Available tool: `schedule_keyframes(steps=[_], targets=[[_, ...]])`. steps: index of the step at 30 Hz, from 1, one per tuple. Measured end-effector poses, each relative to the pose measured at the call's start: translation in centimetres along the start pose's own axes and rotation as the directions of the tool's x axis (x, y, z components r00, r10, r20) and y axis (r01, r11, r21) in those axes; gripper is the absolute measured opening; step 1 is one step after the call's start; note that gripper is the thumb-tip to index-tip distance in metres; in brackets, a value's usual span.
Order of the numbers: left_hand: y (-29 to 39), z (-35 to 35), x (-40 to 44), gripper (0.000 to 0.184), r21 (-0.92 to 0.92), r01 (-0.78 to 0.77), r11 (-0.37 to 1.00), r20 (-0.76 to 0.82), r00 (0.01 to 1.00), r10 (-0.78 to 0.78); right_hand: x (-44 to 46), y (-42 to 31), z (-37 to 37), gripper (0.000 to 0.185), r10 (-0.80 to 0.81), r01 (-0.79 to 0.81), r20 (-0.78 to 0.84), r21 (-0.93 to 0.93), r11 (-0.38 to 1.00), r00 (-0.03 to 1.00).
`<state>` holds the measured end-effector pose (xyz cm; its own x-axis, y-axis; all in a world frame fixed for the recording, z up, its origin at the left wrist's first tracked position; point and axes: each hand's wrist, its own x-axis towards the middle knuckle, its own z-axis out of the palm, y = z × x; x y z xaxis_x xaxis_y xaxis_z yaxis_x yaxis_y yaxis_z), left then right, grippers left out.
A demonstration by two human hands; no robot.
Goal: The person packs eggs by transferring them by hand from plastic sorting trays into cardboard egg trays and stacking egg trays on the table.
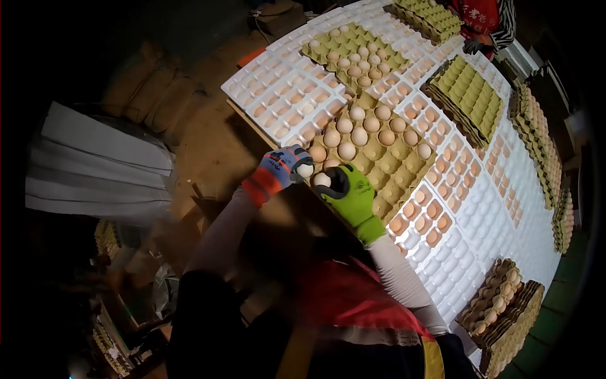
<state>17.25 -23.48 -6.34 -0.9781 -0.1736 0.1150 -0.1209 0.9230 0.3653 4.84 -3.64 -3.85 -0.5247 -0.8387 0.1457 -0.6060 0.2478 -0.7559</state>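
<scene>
A blue and orange glove covers my left hand [282, 166], whose fingers are closed round a white egg [305, 170] at the near left corner of a pulp egg tray [404, 165]. On my right hand [351, 192] is a bright green glove with dark fingertips, and it grips another white egg [322, 180] over the same tray's near edge. Brown and white eggs [360, 136] fill the left part of this tray, while cups on its right side hold none. The two hands are close together but apart.
White plastic trays [464, 252] with eggs in many cups cover the table. Beyond lie a part-filled pulp tray [338, 44] and a stack of pulp trays [467, 98]. More egg trays [505, 309] stand at the right. Another person [483, 25] is at the far edge.
</scene>
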Motion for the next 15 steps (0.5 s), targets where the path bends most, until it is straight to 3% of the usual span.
schedule_keyframes(steps=[1,2,3,4,5,7,9,10,11,12,13,14,15], targets=[[-0.5,0.0,-0.6,0.041,-0.009,-0.006,1.0,-0.008,1.0,0.006,-0.1,-0.2,-1.4,0.031,0.091,-0.105,0.058,0.329,0.939,0.994],[-0.3,-0.4,-1.2,0.04,-0.362,0.082,0.929,-0.073,0.99,-0.116,-0.4,0.0,-2.2,0.026,0.089,-0.103,0.052,0.543,0.833,0.995],[-0.3,-0.4,-1.4,0.039,-0.676,0.124,0.727,-0.087,0.965,-0.246,-0.7,1.0,-2.4,0.026,0.156,-0.233,0.174,0.778,0.583,0.972],[-2.0,1.4,-1.6,0.038,-0.833,0.045,0.552,-0.158,0.936,-0.314,-1.4,1.7,-3.1,0.028,0.181,-0.283,0.225,0.857,0.43,0.957],[-5.4,0.8,-1.6,0.039,-0.969,0.182,0.168,0.151,0.972,-0.182,-1.8,1.4,-4.1,0.03,0.198,-0.321,0.276,0.91,0.26,0.941],[-0.7,-2.0,-0.4,0.039,-0.992,0.102,-0.072,0.122,0.915,-0.385,-1.6,1.8,-5.1,0.033,0.229,-0.356,0.334,0.933,0.06,0.914],[-1.2,-1.7,1.7,0.041,-0.879,0.169,0.445,0.058,0.966,-0.253,-0.9,1.3,-5.1,0.033,0.319,-0.345,0.283,0.925,0.158,0.905],[-0.7,-1.5,3.3,0.044,-0.51,-0.119,0.852,-0.216,0.976,0.007,0.1,1.3,-4.7,0.035,0.339,-0.38,0.243,0.818,0.432,0.909],[-0.2,-1.5,3.6,0.05,-0.239,0.017,0.971,-0.035,0.999,-0.026,1.3,2.1,-3.5,0.037,0.151,-0.167,0.072,0.484,0.859,0.986],[0.1,-1.4,4.4,0.051,-0.036,-0.006,0.999,0.031,1.0,0.007,2.2,0.8,-3.2,0.036,0.085,-0.087,0.028,0.062,0.994,0.996],[0.1,-1.4,4.7,0.052,0.07,-0.027,0.997,0.068,0.997,0.022,3.0,-0.9,-2.5,0.036,0.008,-0.001,0.018,-0.375,0.927,1.0],[0.2,-1.5,5.1,0.053,0.174,-0.055,0.983,0.105,0.994,0.037,3.5,-1.9,-1.4,0.039,-0.056,0.048,0.001,-0.529,0.847,0.998],[0.2,-1.7,5.2,0.055,0.139,-0.03,0.99,0.128,0.992,0.012,3.5,-1.4,-1.5,0.039,-0.054,0.039,-0.014,-0.528,0.848,0.998]])
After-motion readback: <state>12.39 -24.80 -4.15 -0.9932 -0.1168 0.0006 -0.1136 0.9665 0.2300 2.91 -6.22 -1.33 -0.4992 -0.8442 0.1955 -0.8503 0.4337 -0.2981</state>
